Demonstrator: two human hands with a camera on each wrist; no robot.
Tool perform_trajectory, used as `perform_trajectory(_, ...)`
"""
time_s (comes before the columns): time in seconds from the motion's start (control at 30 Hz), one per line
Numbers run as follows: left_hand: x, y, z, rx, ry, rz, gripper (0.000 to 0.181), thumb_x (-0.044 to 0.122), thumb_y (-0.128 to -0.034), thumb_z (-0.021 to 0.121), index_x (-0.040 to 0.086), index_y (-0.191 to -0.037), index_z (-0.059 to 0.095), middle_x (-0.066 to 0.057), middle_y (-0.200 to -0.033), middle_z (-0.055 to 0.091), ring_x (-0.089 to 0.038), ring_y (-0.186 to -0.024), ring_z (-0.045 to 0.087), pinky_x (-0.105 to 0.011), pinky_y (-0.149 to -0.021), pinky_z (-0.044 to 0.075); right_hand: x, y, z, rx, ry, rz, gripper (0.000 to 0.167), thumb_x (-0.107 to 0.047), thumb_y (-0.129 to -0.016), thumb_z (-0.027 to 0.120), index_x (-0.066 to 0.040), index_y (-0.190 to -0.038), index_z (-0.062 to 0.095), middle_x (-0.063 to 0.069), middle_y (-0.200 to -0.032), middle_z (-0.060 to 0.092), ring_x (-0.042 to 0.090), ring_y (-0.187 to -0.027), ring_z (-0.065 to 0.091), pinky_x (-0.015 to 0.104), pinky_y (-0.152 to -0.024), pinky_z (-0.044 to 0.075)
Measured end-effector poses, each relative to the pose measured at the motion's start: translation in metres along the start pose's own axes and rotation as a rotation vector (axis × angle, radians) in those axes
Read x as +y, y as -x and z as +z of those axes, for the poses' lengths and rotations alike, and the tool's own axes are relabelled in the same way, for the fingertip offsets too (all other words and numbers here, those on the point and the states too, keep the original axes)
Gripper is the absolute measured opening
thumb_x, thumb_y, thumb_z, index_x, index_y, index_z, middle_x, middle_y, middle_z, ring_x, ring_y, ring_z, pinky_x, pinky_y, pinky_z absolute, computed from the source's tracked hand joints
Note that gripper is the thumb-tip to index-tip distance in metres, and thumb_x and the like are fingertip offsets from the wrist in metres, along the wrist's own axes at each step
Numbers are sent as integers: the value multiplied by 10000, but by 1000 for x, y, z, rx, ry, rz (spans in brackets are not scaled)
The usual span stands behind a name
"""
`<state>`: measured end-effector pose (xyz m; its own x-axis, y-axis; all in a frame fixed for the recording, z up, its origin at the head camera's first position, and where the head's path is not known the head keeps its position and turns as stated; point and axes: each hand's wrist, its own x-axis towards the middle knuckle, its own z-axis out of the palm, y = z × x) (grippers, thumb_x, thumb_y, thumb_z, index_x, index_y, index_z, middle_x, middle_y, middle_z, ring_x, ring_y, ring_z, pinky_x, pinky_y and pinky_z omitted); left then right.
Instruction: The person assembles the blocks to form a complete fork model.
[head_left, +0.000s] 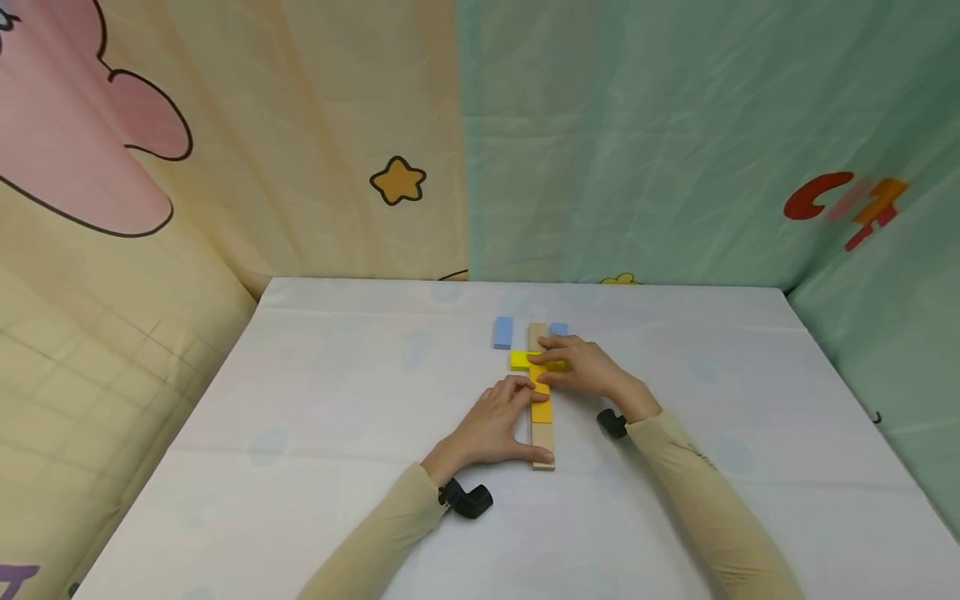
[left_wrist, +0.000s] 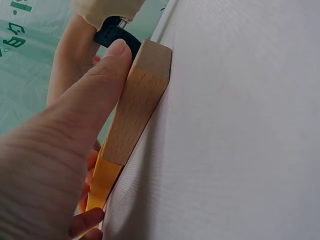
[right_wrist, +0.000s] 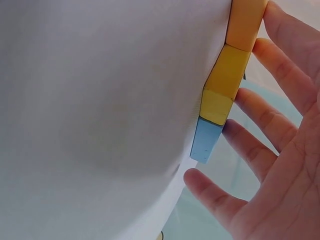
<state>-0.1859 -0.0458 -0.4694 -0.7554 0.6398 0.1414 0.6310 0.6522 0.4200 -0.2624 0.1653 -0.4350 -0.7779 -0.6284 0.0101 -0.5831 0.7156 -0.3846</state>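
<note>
Wooden blocks lie flat in a narrow column on the table. A plain wood block (head_left: 542, 436) forms its near end, with orange blocks (head_left: 541, 412) beyond and another plain wood block (head_left: 536, 333) at the far end. Crossing the column is yellow (head_left: 519, 361), partly covered by fingers. My left hand (head_left: 487, 427) lies along the left side, its thumb on the near wood block and its fingertips by the orange ones. From the right, my right hand (head_left: 588, 367) touches the orange and yellow blocks with spread, nearly straight fingers (right_wrist: 265, 112).
A blue block (head_left: 502, 332) lies left of the column's far end. Another blue block (head_left: 558, 329) is on the right, partly behind my right hand. White cloth covers the table (head_left: 337, 375); printed curtains (head_left: 637, 150) hang behind and at the sides.
</note>
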Motion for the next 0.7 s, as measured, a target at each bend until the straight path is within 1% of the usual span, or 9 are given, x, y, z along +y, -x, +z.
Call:
perform_trajectory(0.2,2,1,-3,-22,-6,-2,809,683,-768,615,204,-1398,453,-3,-1356,350,-167,-1239,351,-347,-1000,302,0,0,2,-2,13,10,440,-373,-895,649,-160,-1279,624,110,-1441,419,369,-1296,362,612,-954,319)
perform_trajectory(0.3,1,0,-8,-34,24,-13,747,674,-811,568,190,-1374,481,11,-1340,381,-159,-1219,384,-345,-992,324,0,0,2,-1,17,12,442,-377,-895,648,-164,-1281,623,104,-1443,419,364,-1301,359,608,-957,320)
perform_trajectory(0.37,-2,-4,-14,-32,70,-38,675,644,-842,554,180,-1332,524,21,-1290,435,-141,-1174,434,-336,-954,372,0,1,2,0,17,11,437,-371,-895,650,-165,-1279,624,101,-1442,420,363,-1301,360,609,-953,324)
perform_trajectory(0.43,-7,-9,-21,-2,113,-78,576,582,-879,559,165,-1276,573,22,-1212,496,-129,-1092,492,-330,-883,428,0,1,1,2,16,11,431,-363,-896,652,-165,-1277,626,100,-1442,420,363,-1301,360,608,-950,327)
perform_trajectory(0.5,-13,-15,-29,59,129,-122,466,483,-916,580,144,-1235,600,-2,-1152,532,-141,-1024,522,-330,-818,461,-1,1,0,1,13,14,427,-359,-898,651,-163,-1276,626,99,-1444,418,363,-1301,359,605,-946,331)
perform_trajectory(0.53,-17,-19,-32,95,121,-142,424,426,-927,593,129,-1229,600,-22,-1153,537,-156,-1026,524,-336,-815,463,-1,1,0,1,12,15,428,-363,-900,648,-163,-1277,625,99,-1445,416,364,-1302,357,603,-946,331)
perform_trajectory(0.6,-23,-26,-38,152,78,-188,420,356,-931,610,97,-1259,571,-66,-1213,523,-199,-1084,506,-362,-869,445,-1,1,0,-2,11,19,435,-376,-902,641,-165,-1281,622,99,-1447,414,367,-1304,352,603,-946,330)
perform_trajectory(0.63,-26,-29,-40,164,51,-211,451,340,-926,618,82,-1288,542,-89,-1269,498,-225,-1135,484,-381,-914,424,-1,1,0,-4,9,22,438,-383,-901,639,-167,-1283,622,97,-1448,413,366,-1307,349,604,-946,329)
perform_trajectory(0.7,-30,-34,-43,152,7,-254,564,356,-910,631,62,-1362,466,-123,-1390,418,-269,-1256,404,-418,-1009,348,-1,2,0,-5,7,25,446,-393,-899,638,-170,-1285,619,96,-1448,413,366,-1310,345,606,-948,327)
